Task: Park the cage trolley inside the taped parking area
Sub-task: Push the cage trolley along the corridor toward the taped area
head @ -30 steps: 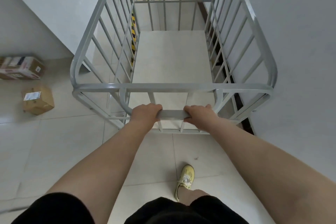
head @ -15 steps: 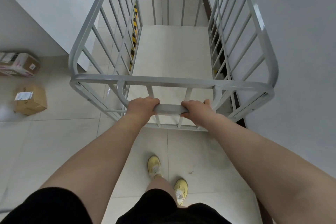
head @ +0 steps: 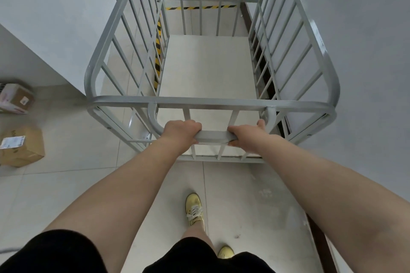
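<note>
Tile floor (head: 66, 184); both arms straight, L grip (head: 180, 134) & R grip (head: 248, 137) round trolley handle (head: 214, 136).

Single head-worn wide-angle view, facing forward and steeply down, close above both hands (head: 213, 137). Cage trolley (head: 208, 68) extends ahead of them; floor (head: 66, 184) and shoes (head: 194, 208) lie below.

**What the trolley and frame edges conceal**

The cage trolley (head: 208, 68) hides its own wheels beneath its deck, and its far top rail runs off the upper edge. Left of the trolley, the striped tape (head: 158, 51) shows only between bars. Two cardboard boxes (head: 21, 146) are cropped, labels unreadable.
</note>
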`<action>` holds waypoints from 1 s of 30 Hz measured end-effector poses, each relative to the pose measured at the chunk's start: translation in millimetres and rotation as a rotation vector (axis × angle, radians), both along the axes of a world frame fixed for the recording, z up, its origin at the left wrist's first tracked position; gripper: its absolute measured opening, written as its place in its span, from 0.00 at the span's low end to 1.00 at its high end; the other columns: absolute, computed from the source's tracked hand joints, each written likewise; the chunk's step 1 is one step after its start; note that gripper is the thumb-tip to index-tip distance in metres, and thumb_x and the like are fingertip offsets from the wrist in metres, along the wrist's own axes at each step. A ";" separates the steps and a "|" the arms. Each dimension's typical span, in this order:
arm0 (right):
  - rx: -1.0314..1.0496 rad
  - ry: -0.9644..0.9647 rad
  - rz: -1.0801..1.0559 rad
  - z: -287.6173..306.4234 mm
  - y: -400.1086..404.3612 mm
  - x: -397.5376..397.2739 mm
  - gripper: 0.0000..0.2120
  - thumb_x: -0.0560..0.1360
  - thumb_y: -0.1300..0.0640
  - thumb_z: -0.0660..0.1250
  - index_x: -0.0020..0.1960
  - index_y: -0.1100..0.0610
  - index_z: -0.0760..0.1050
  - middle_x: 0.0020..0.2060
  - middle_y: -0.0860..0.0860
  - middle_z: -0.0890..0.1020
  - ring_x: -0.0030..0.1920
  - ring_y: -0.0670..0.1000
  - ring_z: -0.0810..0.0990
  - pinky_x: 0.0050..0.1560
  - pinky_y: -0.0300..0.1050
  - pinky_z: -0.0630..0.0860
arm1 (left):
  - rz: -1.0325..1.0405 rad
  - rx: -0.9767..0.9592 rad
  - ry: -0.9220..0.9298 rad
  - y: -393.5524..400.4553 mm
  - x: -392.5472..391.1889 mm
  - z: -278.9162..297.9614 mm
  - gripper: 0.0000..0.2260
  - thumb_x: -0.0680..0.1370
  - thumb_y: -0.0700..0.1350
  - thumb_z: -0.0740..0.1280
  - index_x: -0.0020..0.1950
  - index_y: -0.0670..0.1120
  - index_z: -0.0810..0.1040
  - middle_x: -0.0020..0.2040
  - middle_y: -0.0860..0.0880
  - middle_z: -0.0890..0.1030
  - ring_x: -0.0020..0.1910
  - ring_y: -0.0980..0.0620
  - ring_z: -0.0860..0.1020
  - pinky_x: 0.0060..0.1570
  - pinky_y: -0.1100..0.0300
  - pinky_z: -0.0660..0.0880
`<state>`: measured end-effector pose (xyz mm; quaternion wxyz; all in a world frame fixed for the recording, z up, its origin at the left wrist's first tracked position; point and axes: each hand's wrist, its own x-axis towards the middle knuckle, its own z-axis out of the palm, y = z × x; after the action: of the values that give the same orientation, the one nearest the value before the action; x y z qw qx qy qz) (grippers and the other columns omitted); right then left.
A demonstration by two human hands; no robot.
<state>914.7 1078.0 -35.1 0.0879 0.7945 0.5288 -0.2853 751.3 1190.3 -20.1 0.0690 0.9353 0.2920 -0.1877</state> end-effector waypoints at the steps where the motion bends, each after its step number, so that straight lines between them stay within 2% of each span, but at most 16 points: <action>1: -0.008 -0.007 0.002 1.7 7.9 2.9 0.11 0.80 0.49 0.58 0.57 0.55 0.70 0.49 0.52 0.82 0.49 0.58 0.77 0.70 0.63 0.48 | -0.014 0.003 0.004 8.3 3.8 1.1 0.12 0.79 0.50 0.62 0.60 0.47 0.73 0.59 0.48 0.77 0.56 0.44 0.78 0.46 0.55 0.69; 5: -0.067 -0.021 0.029 8.4 40.5 16.0 0.10 0.80 0.48 0.59 0.56 0.54 0.70 0.50 0.50 0.82 0.52 0.56 0.78 0.72 0.64 0.44 | -0.054 -0.020 0.015 42.0 17.7 2.4 0.13 0.79 0.51 0.62 0.61 0.48 0.72 0.60 0.49 0.77 0.58 0.43 0.77 0.52 0.53 0.72; 8: -0.100 -0.040 0.040 10.2 64.3 26.8 0.11 0.80 0.48 0.59 0.57 0.53 0.71 0.51 0.50 0.82 0.54 0.56 0.78 0.72 0.65 0.44 | -0.082 -0.018 0.009 66.8 28.4 2.2 0.14 0.78 0.52 0.62 0.61 0.48 0.73 0.61 0.49 0.77 0.58 0.43 0.77 0.52 0.53 0.72; 10: -0.104 -0.048 0.045 11.7 78.8 33.2 0.10 0.80 0.48 0.59 0.54 0.53 0.70 0.51 0.50 0.82 0.51 0.56 0.77 0.71 0.64 0.49 | -0.083 -0.020 -0.006 81.2 35.6 2.3 0.13 0.78 0.52 0.63 0.61 0.48 0.73 0.61 0.49 0.77 0.58 0.43 0.77 0.50 0.53 0.71; 12: -0.095 -0.036 0.051 13.1 93.2 40.6 0.09 0.79 0.48 0.60 0.54 0.53 0.70 0.52 0.51 0.81 0.50 0.56 0.76 0.68 0.59 0.58 | -0.079 -0.024 -0.012 95.3 43.3 2.1 0.13 0.78 0.52 0.63 0.61 0.49 0.73 0.60 0.50 0.77 0.58 0.44 0.77 0.49 0.54 0.71; 15: -0.079 -0.008 0.065 15.2 112.9 53.2 0.13 0.79 0.48 0.62 0.59 0.54 0.72 0.53 0.53 0.80 0.52 0.56 0.78 0.52 0.50 0.72 | -0.069 -0.025 -0.014 115.6 55.5 1.6 0.13 0.78 0.52 0.63 0.61 0.50 0.74 0.60 0.50 0.78 0.58 0.44 0.77 0.48 0.55 0.70; 18: -0.075 -0.023 0.085 15.5 132.3 68.2 0.12 0.78 0.48 0.62 0.58 0.54 0.72 0.51 0.53 0.80 0.51 0.56 0.78 0.43 0.46 0.72 | -0.058 -0.024 -0.019 134.9 70.4 1.3 0.13 0.78 0.52 0.64 0.61 0.50 0.74 0.60 0.50 0.78 0.58 0.45 0.77 0.47 0.56 0.69; 24: -0.054 0.002 0.101 13.9 174.2 104.4 0.12 0.79 0.48 0.62 0.57 0.55 0.72 0.51 0.53 0.79 0.51 0.57 0.78 0.42 0.46 0.69 | -0.030 -0.018 -0.021 176.1 104.9 1.3 0.13 0.77 0.52 0.64 0.61 0.51 0.74 0.61 0.51 0.78 0.58 0.45 0.77 0.51 0.54 0.72; 30: -0.050 0.033 0.102 14.4 218.4 140.6 0.12 0.79 0.50 0.61 0.57 0.56 0.71 0.46 0.53 0.77 0.45 0.56 0.75 0.42 0.46 0.69 | -0.013 -0.001 -0.021 216.5 140.3 0.0 0.12 0.79 0.51 0.62 0.61 0.50 0.73 0.61 0.50 0.77 0.58 0.44 0.77 0.44 0.56 0.67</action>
<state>1055.4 1296.4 -20.7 0.1131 0.7592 0.5628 -0.3066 891.6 1406.8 -20.1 0.0713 0.9390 0.2849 -0.1788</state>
